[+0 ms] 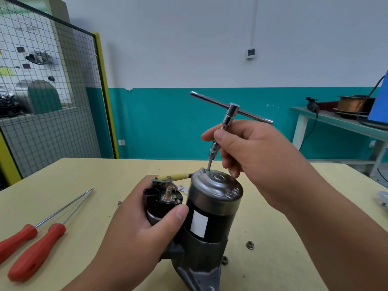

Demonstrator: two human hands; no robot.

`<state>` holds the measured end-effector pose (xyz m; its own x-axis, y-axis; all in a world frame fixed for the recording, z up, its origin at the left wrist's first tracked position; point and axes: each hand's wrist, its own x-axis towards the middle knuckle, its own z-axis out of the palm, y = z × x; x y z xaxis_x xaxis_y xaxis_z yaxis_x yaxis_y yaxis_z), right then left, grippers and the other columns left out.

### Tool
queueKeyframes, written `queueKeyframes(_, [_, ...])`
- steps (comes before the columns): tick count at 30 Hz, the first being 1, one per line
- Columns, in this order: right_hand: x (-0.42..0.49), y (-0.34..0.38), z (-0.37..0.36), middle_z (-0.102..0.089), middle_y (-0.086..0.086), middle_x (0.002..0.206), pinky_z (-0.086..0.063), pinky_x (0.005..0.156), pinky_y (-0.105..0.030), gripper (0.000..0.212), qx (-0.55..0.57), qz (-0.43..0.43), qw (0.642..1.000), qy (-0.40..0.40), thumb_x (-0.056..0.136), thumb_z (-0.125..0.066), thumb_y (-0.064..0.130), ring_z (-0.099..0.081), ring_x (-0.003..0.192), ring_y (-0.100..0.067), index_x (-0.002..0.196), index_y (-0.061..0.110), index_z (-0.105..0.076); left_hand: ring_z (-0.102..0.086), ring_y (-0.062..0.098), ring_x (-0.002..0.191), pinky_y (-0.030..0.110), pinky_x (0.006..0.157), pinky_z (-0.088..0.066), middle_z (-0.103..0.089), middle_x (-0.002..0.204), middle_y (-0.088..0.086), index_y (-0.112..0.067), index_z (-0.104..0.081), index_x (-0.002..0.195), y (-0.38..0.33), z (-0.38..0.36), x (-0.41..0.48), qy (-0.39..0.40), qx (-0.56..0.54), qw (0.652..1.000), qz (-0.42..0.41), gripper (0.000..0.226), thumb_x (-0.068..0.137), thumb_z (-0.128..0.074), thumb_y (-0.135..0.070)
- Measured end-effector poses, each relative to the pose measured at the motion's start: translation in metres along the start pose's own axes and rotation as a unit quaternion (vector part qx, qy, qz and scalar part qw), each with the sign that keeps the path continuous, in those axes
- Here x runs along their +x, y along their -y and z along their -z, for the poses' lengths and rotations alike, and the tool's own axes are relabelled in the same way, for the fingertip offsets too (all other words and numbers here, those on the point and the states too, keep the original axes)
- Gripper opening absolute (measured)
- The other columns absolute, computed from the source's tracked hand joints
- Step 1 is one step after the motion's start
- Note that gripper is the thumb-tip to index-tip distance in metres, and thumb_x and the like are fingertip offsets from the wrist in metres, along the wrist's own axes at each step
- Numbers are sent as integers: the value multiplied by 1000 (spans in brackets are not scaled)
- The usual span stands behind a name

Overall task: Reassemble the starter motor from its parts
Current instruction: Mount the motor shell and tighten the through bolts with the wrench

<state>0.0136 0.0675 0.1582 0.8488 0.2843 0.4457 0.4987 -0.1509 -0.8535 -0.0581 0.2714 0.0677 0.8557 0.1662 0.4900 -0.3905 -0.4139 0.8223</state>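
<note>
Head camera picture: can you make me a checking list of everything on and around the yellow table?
Surface: pale yellow table, a few dark specks.
Job's things: starter motor stands upright, end cap up; T-handle driver tip on a screw at the cap's far edge.
Clutter: two red-handled screwdrivers lie on the left; two loose nuts lie right of the motor.
Hands: left hand grips the motor's solenoid side; right hand pinches the driver's shaft.
Cables: yellow-sleeved lead runs from solenoid terminal to motor body; black cable hangs off the side bench.
Surroundings: wire-mesh fence on the left, teal-and-white wall, copper wire spool on the bench.
</note>
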Motion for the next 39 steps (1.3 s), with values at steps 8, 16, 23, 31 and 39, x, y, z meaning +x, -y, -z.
queueKeyframes(8, [1, -12, -18, -53, 9, 55, -39, 61, -34, 28, 15, 47, 995, -87, 93, -74, 44, -47, 52, -8, 83, 20, -64, -72, 7, 86, 36, 71, -50, -76, 90, -15, -50, -66, 104, 0, 0, -1, 9, 4, 1000, -6, 44, 65, -63, -69])
queueKeyframes(16, [3, -11, -5, -54, 8, 58, -38, 57, -33, 33, -50, 4, 998, 30, 78, -69, 58, -46, 54, -9, 85, 26, -70, -72, 4, 85, 33, 70, -50, -76, 90, -16, -50, -66, 103, 1, 1, 0, -4, -2, 1000, -6, 42, 64, -63, -68])
queueKeyframes(23, [6, -10, 4, -54, -1, 54, -33, 44, -28, 22, 27, -16, 998, 53, 88, -68, 44, -42, 46, -15, 86, 24, -76, -73, 4, 81, 33, 67, -57, -76, 88, -16, -48, -67, 102, 1, 0, -1, 11, -10, 1000, -8, 42, 64, -64, -67])
queueKeyframes(31, [4, -9, 6, -59, 0, 61, -39, 46, -21, 15, 3, -12, 997, 79, 99, -67, 29, -49, 52, -13, 90, 23, -77, -73, 5, 81, 17, 66, -56, -76, 86, -14, -48, -68, 100, 1, 0, 0, 14, -13, 1000, -13, 40, 65, -65, -66])
queueKeyframes(39, [4, -18, 6, -56, -2, 63, -40, 47, -22, 12, 36, -16, 996, 84, 94, -74, 17, -49, 55, -13, 82, 15, -71, -73, 9, 81, 46, 71, -62, -76, 89, -12, -47, -68, 103, 5, 0, 1, 7, -18, 1000, -8, 43, 64, -66, -66])
